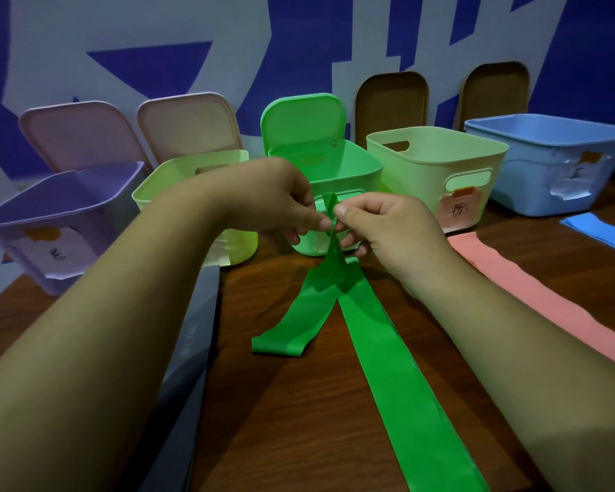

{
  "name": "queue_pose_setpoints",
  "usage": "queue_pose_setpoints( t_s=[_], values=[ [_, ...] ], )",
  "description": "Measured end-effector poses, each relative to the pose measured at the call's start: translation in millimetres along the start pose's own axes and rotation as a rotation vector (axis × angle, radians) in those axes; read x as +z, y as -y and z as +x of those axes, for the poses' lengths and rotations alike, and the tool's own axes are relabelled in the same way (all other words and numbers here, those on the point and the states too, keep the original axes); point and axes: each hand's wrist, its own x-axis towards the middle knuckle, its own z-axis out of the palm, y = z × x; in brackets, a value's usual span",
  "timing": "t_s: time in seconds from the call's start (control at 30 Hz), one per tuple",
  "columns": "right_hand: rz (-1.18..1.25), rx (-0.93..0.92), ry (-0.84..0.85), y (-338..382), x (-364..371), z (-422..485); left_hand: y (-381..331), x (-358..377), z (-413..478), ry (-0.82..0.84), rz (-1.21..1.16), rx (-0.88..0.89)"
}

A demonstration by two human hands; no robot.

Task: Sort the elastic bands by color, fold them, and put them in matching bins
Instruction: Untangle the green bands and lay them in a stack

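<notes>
The person is pinching the green band (370, 332) between thumb and fingertips of both the left hand (274, 198) and the right hand (384, 225), the two grips meeting just in front of the green bin (355, 165), seemingly to raise a crease so the strip can be doubled over. The band is hanging from that pinch onto the table (281, 420), its short end lying toward the left arm and its long tail running back between the forearms. A pink band (533, 300), a blue band (600, 232) and a dark grey band (196, 342) are lying out to the sides, probably awaiting their turn.

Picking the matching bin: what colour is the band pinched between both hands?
Bright green; the head view shows the elastic band clearly.
</notes>
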Motion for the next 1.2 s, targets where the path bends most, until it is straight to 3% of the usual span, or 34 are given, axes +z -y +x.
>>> queue_pose_setpoints(
  t_s=[0.2,0.37,0.73,0.97,1.07,1.2],
  values=[
    [-0.021,-0.005,0.009,0.0,-0.7,-0.2,5.5,-2.0,-1.9,-0.017,0.01,-0.003],
    [-0.086,0.069,0.034,3.8,2.8,-2.1,2.6,-5.8,-2.2,-0.243,0.085,0.05],
    [-0.01,0.122,0.185,11.4,5.8,-7.3,-8.2,0.1,-4.6,-0.14,-0.313,0.006],
    [0.11,0.082,0.176,1.0,6.3,-2.4,-2.0,-5.4,-3.5,-0.111,-0.249,0.025],
    [0.037,0.086,0.142,-2.2,3.8,1.0,7.0,-10.6,-0.9,-0.203,-0.148,0.031],
    [-0.097,0.142,0.155,-5.1,5.7,1.3,12.7,-14.8,-3.6,-0.261,-0.23,0.008]
  ],
)
